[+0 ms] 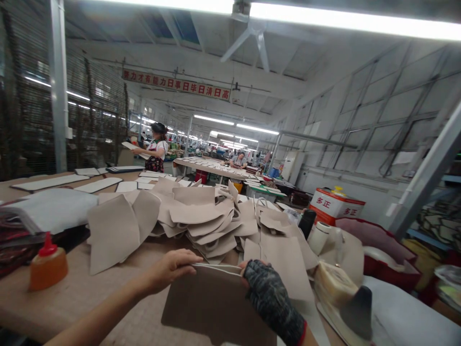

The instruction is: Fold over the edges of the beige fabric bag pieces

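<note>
Sheet (pixel 216 302), flat and gray-brown, is held up by two hands at the near side of the desk (pixel 82 288), with its wide face toward the person. The left hand (pixel 176 269) is bare, and its grip pinches the top left corner between thumb and fingers. The right hand (pixel 266 283) wears a dark glove that leaves the fingertips bare, and its grip pinches the top right corner. Holding both corners likely keeps the top edge straight and stops the sheet from flopping. Two pale lines run along that edge, so it may be two layers; I cannot tell for sure.

Just past the hands is a big, messy pile (pixel 201 211) of pieces much like it, maybe set there to be easy to reach.

The bottle (pixel 49 269) stands upright off to the left, perhaps so no arm knocks it over. Orange stuff shows through its side, and it has a red tip on top. The can (pixel 336 204) is farther back on the right. Its yellow cap is on, so I cannot tell what is inside. Near it lies what looks like a red bag (pixel 376 231), with something pale at its mouth
</note>
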Motion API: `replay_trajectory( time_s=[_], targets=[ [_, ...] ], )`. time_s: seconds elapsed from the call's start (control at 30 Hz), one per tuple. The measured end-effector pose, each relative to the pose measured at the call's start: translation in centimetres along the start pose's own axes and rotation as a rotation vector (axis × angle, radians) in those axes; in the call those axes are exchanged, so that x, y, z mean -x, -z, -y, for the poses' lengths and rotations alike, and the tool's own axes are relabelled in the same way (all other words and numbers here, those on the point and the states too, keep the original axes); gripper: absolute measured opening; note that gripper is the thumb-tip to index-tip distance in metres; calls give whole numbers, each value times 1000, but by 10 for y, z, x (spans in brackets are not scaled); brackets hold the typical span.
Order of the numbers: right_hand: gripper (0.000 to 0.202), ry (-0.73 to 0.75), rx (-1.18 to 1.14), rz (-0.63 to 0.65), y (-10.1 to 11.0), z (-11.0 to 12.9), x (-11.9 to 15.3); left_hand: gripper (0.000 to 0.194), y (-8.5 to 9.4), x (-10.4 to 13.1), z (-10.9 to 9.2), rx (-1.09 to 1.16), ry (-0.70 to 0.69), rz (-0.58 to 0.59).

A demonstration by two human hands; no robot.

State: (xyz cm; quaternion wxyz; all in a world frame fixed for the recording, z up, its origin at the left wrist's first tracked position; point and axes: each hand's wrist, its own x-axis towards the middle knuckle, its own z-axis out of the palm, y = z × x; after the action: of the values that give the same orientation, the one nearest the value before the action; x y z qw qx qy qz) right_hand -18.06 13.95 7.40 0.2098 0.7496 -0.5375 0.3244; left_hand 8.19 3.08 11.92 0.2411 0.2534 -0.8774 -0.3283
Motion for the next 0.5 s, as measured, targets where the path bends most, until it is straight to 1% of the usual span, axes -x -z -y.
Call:
replay_trajectory(
  time_s=[0.07,0.17,0.27,0.37,0.43,0.5],
  targets=[
    [24,-2,-36,-9,2,-4,-2,29,-1,0,-2,12,19,1],
    [24,-23,-51,58,5,-7,-4,28,-4,0,-2,42,50,-20],
    [22,-38,-23,113,12,-5,-8,27,-7,0,-1,106,78,-52],
    [20,-10,20,76,19,-2,-13,30,-10,0,-4,187,128,-57],
    [19,4,65,26,20,-1,-16,32,-11,0,-6,218,160,-49],
    [18,-9,136,4,19,0,-17,31,-11,1,-8,223,168,-40]
  ],
)
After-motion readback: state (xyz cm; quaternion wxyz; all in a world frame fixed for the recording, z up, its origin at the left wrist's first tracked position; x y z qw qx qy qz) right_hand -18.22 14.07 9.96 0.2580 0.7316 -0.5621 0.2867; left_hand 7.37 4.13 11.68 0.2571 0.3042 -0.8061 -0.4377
